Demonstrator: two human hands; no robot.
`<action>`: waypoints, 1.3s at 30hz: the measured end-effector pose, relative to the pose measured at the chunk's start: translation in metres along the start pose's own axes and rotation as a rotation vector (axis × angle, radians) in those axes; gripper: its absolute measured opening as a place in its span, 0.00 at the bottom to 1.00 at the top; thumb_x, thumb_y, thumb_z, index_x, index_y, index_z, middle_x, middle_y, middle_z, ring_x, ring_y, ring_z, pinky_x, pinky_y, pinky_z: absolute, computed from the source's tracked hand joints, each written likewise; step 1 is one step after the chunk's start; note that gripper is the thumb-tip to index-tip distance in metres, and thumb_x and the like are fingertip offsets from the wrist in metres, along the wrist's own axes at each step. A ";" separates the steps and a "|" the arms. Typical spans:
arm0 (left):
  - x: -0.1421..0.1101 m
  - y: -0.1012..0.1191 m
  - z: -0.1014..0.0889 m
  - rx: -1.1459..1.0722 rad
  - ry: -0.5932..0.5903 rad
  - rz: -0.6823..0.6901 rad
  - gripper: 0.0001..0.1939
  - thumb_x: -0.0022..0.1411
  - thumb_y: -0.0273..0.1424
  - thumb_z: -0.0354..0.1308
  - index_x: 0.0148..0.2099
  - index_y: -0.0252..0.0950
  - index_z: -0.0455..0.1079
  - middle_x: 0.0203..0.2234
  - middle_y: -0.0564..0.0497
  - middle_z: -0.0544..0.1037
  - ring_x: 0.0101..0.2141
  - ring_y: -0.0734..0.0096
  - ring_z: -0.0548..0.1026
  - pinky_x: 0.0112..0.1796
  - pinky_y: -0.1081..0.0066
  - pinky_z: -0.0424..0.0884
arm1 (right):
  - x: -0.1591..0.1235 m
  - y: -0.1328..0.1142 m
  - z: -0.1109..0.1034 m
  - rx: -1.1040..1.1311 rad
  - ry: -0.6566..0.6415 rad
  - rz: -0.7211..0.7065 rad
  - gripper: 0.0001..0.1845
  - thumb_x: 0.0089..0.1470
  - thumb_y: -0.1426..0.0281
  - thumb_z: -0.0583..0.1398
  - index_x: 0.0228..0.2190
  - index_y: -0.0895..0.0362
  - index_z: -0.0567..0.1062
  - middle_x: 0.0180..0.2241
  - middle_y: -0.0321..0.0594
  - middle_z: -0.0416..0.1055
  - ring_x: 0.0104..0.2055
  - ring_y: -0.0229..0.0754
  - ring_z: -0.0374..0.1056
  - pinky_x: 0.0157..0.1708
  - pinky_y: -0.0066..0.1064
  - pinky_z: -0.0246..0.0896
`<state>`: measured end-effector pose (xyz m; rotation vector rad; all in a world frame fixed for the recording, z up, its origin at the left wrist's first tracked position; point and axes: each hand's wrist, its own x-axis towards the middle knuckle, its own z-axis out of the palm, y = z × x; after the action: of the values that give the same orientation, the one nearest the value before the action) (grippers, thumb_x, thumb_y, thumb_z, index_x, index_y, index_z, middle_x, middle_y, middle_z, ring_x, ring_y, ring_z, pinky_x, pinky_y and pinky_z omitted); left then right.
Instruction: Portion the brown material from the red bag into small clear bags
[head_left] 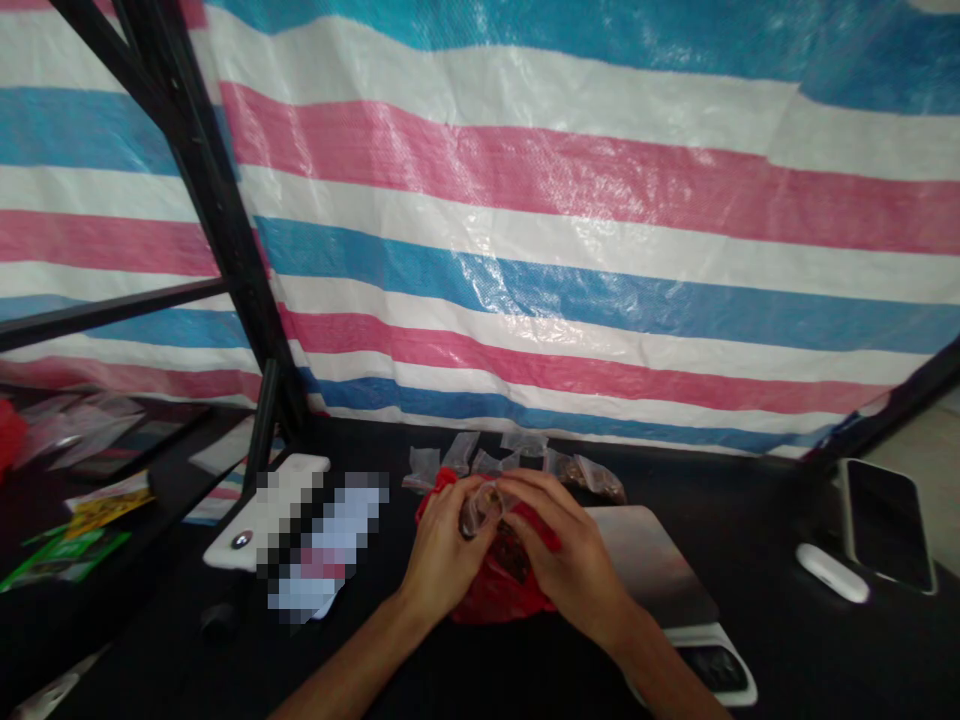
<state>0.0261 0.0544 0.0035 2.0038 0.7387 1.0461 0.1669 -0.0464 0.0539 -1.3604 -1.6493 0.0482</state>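
A small clear plastic bag is held at its top between my two hands, above a crumpled red plastic bag. My left hand has its fingers and thumb closed on the near left side of the clear bag. From the other side, my right hand curls its fingers onto it. Dark brown pieces show between the hands; whether they lie in the clear bag or the red one, I cannot tell. A kitchen scale with a metal plate stands just right of my right hand, its front partly behind my forearm.
Several small clear bags lie along the back, some with brown contents. At left are a white device, a blurred-out packet and a black frame post. A phone and white case lie far right.
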 end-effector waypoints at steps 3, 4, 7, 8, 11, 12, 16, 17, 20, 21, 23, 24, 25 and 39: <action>-0.004 0.002 0.002 0.014 -0.019 0.035 0.17 0.61 0.28 0.61 0.53 0.40 0.71 0.47 0.46 0.80 0.48 0.58 0.77 0.51 0.53 0.71 | -0.004 -0.003 0.004 -0.116 -0.049 -0.164 0.24 0.66 0.75 0.55 0.59 0.46 0.70 0.55 0.43 0.73 0.58 0.46 0.68 0.59 0.42 0.67; -0.004 0.002 0.003 0.006 -0.016 0.038 0.17 0.61 0.28 0.61 0.53 0.40 0.71 0.48 0.46 0.80 0.48 0.58 0.77 0.51 0.53 0.71 | -0.005 -0.003 0.004 -0.150 -0.050 -0.199 0.25 0.66 0.75 0.54 0.60 0.45 0.69 0.54 0.43 0.73 0.58 0.46 0.68 0.59 0.43 0.67; -0.006 0.004 0.005 -0.040 -0.024 0.025 0.15 0.62 0.31 0.61 0.52 0.41 0.71 0.47 0.46 0.79 0.48 0.58 0.77 0.51 0.54 0.72 | -0.007 0.000 0.002 -0.207 -0.046 -0.242 0.27 0.67 0.75 0.53 0.63 0.44 0.65 0.54 0.43 0.73 0.58 0.48 0.68 0.57 0.46 0.69; -0.006 0.004 0.006 -0.058 -0.029 0.014 0.15 0.63 0.32 0.61 0.52 0.41 0.71 0.47 0.46 0.79 0.48 0.58 0.77 0.51 0.55 0.72 | -0.008 0.002 0.001 -0.217 -0.035 -0.245 0.28 0.66 0.76 0.53 0.64 0.43 0.64 0.55 0.43 0.73 0.58 0.48 0.67 0.57 0.46 0.68; -0.006 0.005 0.006 -0.139 -0.018 -0.044 0.16 0.63 0.35 0.62 0.52 0.40 0.70 0.45 0.47 0.79 0.46 0.60 0.78 0.50 0.58 0.73 | -0.009 0.008 -0.001 -0.260 0.064 -0.186 0.29 0.65 0.77 0.54 0.63 0.43 0.65 0.55 0.43 0.71 0.58 0.48 0.67 0.58 0.46 0.66; -0.005 0.006 0.005 -0.180 0.002 -0.066 0.16 0.64 0.36 0.61 0.52 0.40 0.69 0.44 0.47 0.79 0.45 0.61 0.78 0.48 0.59 0.74 | -0.010 0.010 -0.001 -0.275 0.106 -0.143 0.27 0.65 0.77 0.54 0.62 0.44 0.66 0.54 0.45 0.71 0.57 0.48 0.67 0.57 0.46 0.66; -0.002 0.006 -0.003 -0.290 0.111 -0.072 0.15 0.70 0.41 0.53 0.53 0.39 0.67 0.43 0.47 0.78 0.44 0.64 0.78 0.47 0.62 0.74 | -0.010 0.011 0.002 -0.305 0.008 0.009 0.23 0.61 0.71 0.61 0.58 0.49 0.71 0.52 0.47 0.72 0.54 0.52 0.68 0.55 0.48 0.67; -0.001 0.007 -0.005 -0.285 0.123 -0.044 0.15 0.71 0.42 0.51 0.53 0.39 0.67 0.44 0.46 0.77 0.46 0.63 0.77 0.49 0.62 0.73 | -0.009 0.008 0.003 -0.298 -0.053 0.020 0.25 0.59 0.70 0.63 0.58 0.50 0.70 0.53 0.47 0.72 0.55 0.53 0.68 0.55 0.49 0.66; -0.003 0.012 -0.011 -0.247 0.066 0.075 0.19 0.72 0.45 0.47 0.52 0.39 0.69 0.48 0.44 0.75 0.52 0.61 0.73 0.54 0.59 0.70 | -0.008 -0.005 0.011 -0.237 -0.142 0.044 0.34 0.53 0.67 0.68 0.59 0.52 0.67 0.56 0.48 0.70 0.57 0.55 0.66 0.57 0.50 0.64; -0.004 0.015 -0.012 -0.238 0.023 0.113 0.21 0.72 0.47 0.45 0.53 0.40 0.69 0.49 0.44 0.75 0.53 0.60 0.72 0.55 0.59 0.69 | -0.008 -0.009 0.013 -0.210 -0.146 0.055 0.32 0.52 0.68 0.68 0.57 0.52 0.68 0.55 0.48 0.72 0.56 0.54 0.67 0.56 0.49 0.64; -0.007 0.019 -0.014 -0.234 -0.070 0.183 0.25 0.72 0.51 0.42 0.55 0.40 0.68 0.50 0.43 0.74 0.55 0.58 0.71 0.56 0.57 0.68 | -0.008 -0.016 0.017 -0.172 -0.148 0.074 0.22 0.54 0.70 0.66 0.51 0.53 0.72 0.48 0.46 0.76 0.50 0.52 0.71 0.52 0.46 0.66; -0.008 0.021 -0.015 -0.234 -0.101 0.213 0.27 0.71 0.53 0.41 0.57 0.41 0.67 0.52 0.42 0.73 0.55 0.57 0.70 0.56 0.57 0.68 | -0.008 -0.017 0.017 -0.165 -0.143 0.084 0.18 0.55 0.71 0.64 0.48 0.52 0.73 0.46 0.45 0.77 0.47 0.50 0.72 0.50 0.45 0.67; -0.009 0.021 -0.016 -0.234 -0.116 0.236 0.30 0.70 0.55 0.41 0.59 0.41 0.65 0.53 0.41 0.72 0.56 0.56 0.69 0.57 0.56 0.67 | -0.008 -0.016 0.015 -0.159 -0.134 0.095 0.17 0.56 0.72 0.63 0.48 0.52 0.73 0.45 0.44 0.77 0.46 0.50 0.72 0.49 0.45 0.67; -0.005 0.018 -0.022 -0.047 0.144 0.323 0.14 0.73 0.39 0.44 0.45 0.40 0.68 0.41 0.47 0.73 0.45 0.60 0.71 0.48 0.61 0.67 | -0.073 0.045 -0.127 -0.583 -0.163 0.347 0.20 0.60 0.62 0.57 0.52 0.50 0.76 0.51 0.46 0.76 0.54 0.56 0.70 0.54 0.53 0.64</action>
<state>0.0076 0.0485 0.0249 2.0667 0.4655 1.3926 0.2793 -0.1507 0.0504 -2.1261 -1.6050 -0.1326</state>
